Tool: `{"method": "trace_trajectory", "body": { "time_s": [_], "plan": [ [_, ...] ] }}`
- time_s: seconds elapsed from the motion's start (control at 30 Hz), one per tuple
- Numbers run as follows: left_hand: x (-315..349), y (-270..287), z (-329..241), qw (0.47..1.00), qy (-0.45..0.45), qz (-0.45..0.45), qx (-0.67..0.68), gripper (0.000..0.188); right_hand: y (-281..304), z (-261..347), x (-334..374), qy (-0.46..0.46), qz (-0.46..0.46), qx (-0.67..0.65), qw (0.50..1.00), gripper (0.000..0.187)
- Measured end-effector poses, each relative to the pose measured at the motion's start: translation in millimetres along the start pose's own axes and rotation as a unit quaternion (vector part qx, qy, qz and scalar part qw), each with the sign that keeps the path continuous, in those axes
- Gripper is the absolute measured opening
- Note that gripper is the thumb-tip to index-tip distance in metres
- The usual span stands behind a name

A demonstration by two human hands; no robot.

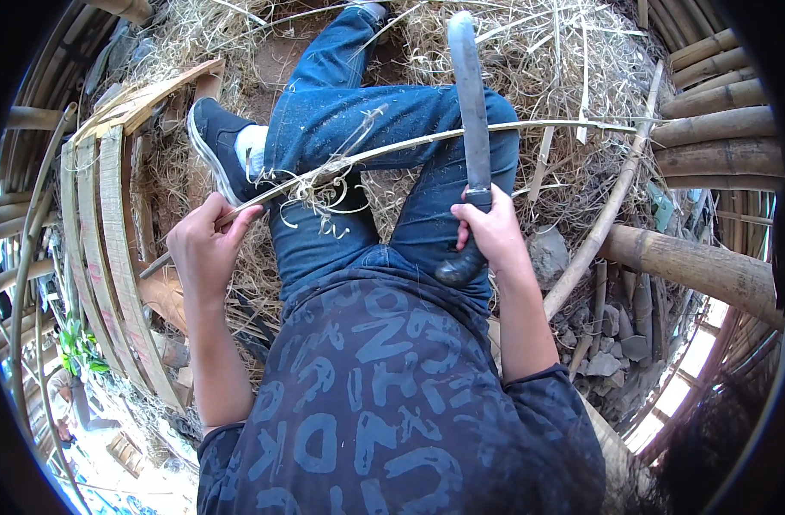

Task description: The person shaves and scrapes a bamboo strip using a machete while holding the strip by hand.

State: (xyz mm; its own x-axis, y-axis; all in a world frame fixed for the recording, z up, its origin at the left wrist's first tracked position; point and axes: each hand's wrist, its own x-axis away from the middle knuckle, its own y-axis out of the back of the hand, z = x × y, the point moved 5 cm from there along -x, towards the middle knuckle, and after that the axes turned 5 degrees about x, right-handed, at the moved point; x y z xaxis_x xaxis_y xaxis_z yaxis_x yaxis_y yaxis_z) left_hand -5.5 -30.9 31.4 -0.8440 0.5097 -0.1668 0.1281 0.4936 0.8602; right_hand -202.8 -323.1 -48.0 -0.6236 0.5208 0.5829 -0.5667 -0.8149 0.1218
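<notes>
The right hand (487, 225) was closed round the handle of the knife (471, 90), blade pointing away; the left hand (208, 240) pinched the thin strip (418, 142), which ran across the jeans (319, 120) near curled shavings (324, 193). Even shaving probably called for a shallow blade angle and steady pinch.

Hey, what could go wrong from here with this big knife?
The long knife in your right hand points out above your bent right leg; a slip might cut through the jeans. Your bare left hand pinches the thin strip, so a stroke running that way could reach your fingers. The loose curls hanging on the strip might snag the blade.
</notes>
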Motion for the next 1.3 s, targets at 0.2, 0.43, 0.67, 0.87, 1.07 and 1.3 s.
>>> {"method": "trace_trajectory", "body": {
  "time_s": [0.2, 0.43, 0.67, 0.87, 1.07, 1.3],
  "plan": [
    [6.3, -1.4, 9.6, 1.000, 0.022, 0.003, 0.015, 0.038, 21.8, -8.1, -10.3, 0.017, -0.052, 0.011, 0.998, 0.018],
    [1.1, -6.1, 4.7, 0.999, 0.033, 0.008, 0.012, 0.038, -29.1, -6.8, 1.1, 0.030, 0.042, 0.022, 0.998, 0.019],
    [11.5, -0.7, 13.8, 0.997, 0.077, 0.023, 0.021, 0.045, 22.2, -7.5, -12.3, 0.009, -0.066, 0.007, 0.998, 0.016],
    [5.4, -11.9, -2.7, 0.999, 0.052, 0.008, 0.006, 0.045, -31.0, -12.5, -2.2, 0.025, 0.006, -0.001, 1.000, 0.016],
    [11.7, -11.4, 8.8, 0.996, 0.086, 0.027, 0.018, 0.045, 12.9, -6.2, -9.8, 0.010, -0.023, 0.017, 1.000, 0.016],
    [-1.0, -20.0, -8.7, 0.997, 0.071, 0.025, -0.007, 0.043, -33.2, -11.2, -1.1, 0.027, 0.035, 0.019, 0.999, 0.017]
  ]
}}
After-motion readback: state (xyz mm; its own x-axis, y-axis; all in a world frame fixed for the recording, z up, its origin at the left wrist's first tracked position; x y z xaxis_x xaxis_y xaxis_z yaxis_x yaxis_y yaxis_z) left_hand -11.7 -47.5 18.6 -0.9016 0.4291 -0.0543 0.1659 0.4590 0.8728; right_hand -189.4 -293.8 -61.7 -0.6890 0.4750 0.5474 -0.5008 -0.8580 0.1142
